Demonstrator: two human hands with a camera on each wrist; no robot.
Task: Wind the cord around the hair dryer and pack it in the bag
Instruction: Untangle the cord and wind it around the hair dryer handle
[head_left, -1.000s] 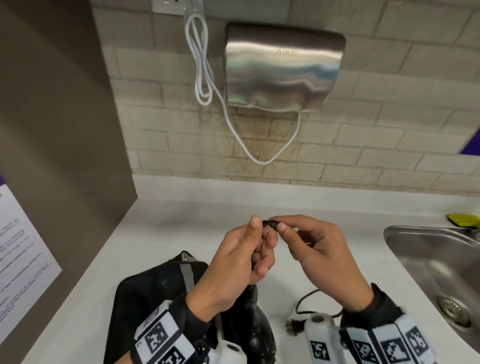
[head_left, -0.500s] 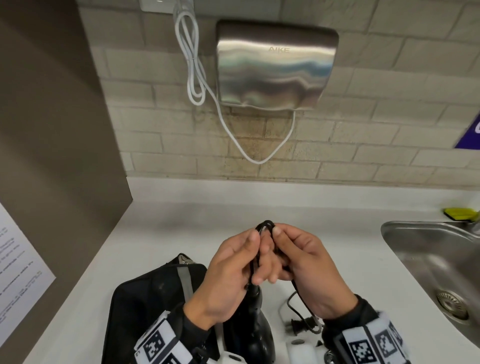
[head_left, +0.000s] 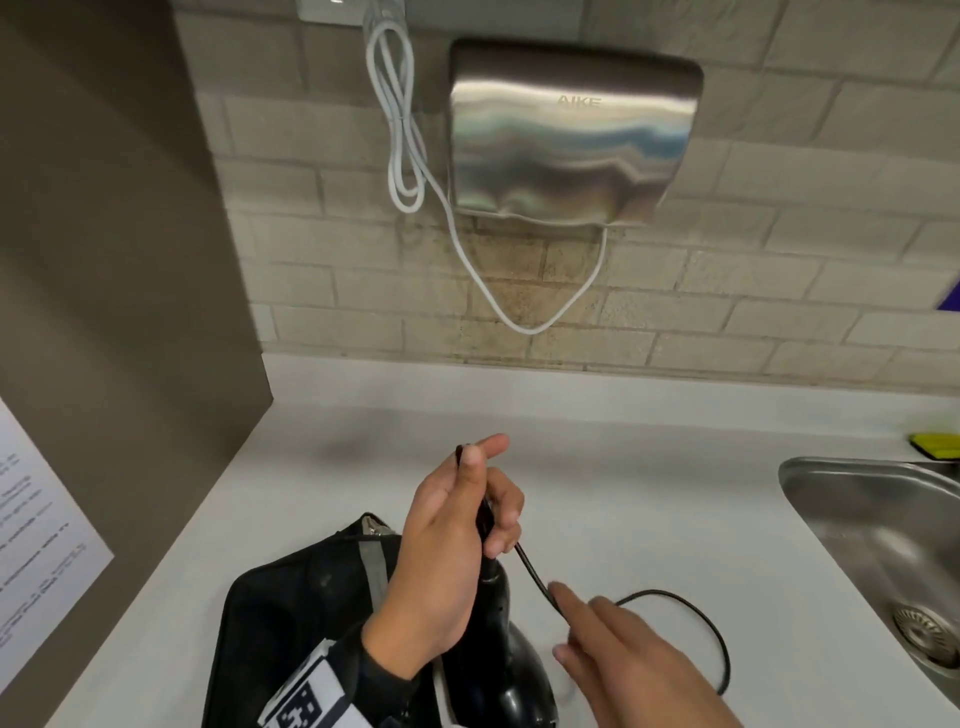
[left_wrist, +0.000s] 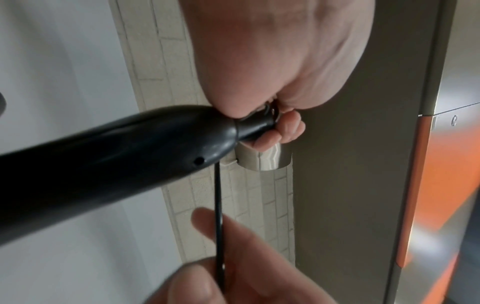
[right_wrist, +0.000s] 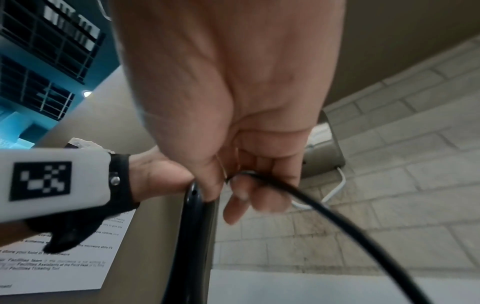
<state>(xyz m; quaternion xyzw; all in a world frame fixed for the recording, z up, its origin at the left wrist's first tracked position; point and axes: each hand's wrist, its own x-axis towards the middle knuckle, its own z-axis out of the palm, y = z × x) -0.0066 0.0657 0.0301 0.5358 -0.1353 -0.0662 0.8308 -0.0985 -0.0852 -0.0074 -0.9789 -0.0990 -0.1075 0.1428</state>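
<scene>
Presently, item one: hair dryer (head_left: 498, 660), glossy black, rounded body tapering to a narrow handle end; it stands over the near edge of the white counter (head_left: 597, 467), handle end uppermost, its lower body just beside the bag. Item two: cord (head_left: 535, 571), thin, black, leaving the handle end through a stiff collar, doubling over in a small bend at the top of the left hand, then dropping slantwise to the right hand and running on in a loose loop across the counter toward the sink (head_left: 872, 545). Item three: bag (head_left: 291, 613), black fabric with a grey strap, lying at the counter's near-left part, its mouth toward the dryer.

Left hand (head_left: 452, 561): fingers curled round the collar and the doubled cord, thumb pressed along it. Right hand (head_left: 639, 654): low at the near edge, fingers extended, the cord crossing the forefinger; the left wrist view shows the cord passing between thumb and fingers, but whether it is actually pinched cannot be told.

Change from half a second ago: both hands then met at the cord's bend; the right hand has since dropped down the cord, well apart from the left.

Also present: steel wall dryer (head_left: 571, 135), white cable (head_left: 405, 130).
</scene>
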